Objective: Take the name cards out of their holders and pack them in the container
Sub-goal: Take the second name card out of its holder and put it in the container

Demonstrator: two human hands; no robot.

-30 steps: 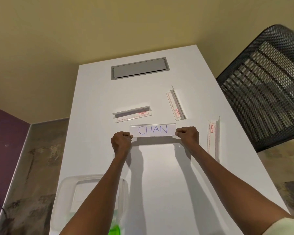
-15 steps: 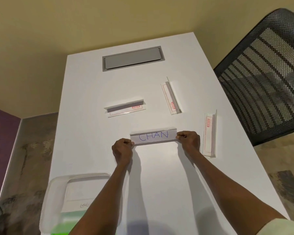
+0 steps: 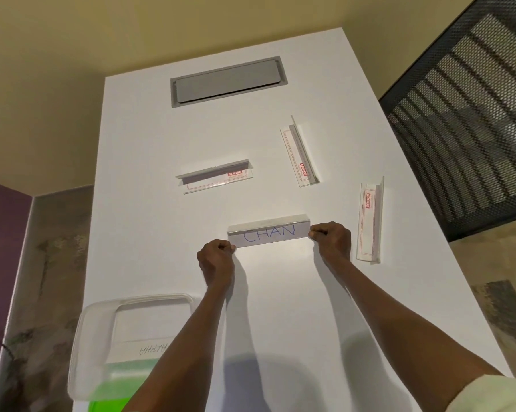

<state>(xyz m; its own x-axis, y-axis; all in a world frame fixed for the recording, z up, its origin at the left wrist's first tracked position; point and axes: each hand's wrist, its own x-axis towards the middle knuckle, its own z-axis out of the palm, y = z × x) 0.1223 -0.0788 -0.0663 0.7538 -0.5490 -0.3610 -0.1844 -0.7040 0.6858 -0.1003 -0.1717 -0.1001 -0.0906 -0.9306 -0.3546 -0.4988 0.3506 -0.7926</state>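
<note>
A clear holder with the white "CHAN" name card [image 3: 268, 233] in it lies on the white table [image 3: 149, 221] near the middle. My left hand [image 3: 216, 263] pinches its left end and my right hand [image 3: 332, 240] pinches its right end. A clear plastic container [image 3: 102, 310] stands at the near left corner of the table, with a white name card [image 3: 144, 349] lying inside it; my left forearm hides part of it.
Three clear holders without name cards lie on the table: one [image 3: 216, 179] behind the card, one [image 3: 300, 154] at the back right, one [image 3: 369, 220] right of my right hand. A grey cable hatch [image 3: 228, 81] sits at the far end. A black mesh chair [image 3: 470, 114] stands to the right.
The holder with the "CHAN" card has tilted back from upright to lying low on the table, both hands still at its ends. The view has dropped, showing more of the container.
</note>
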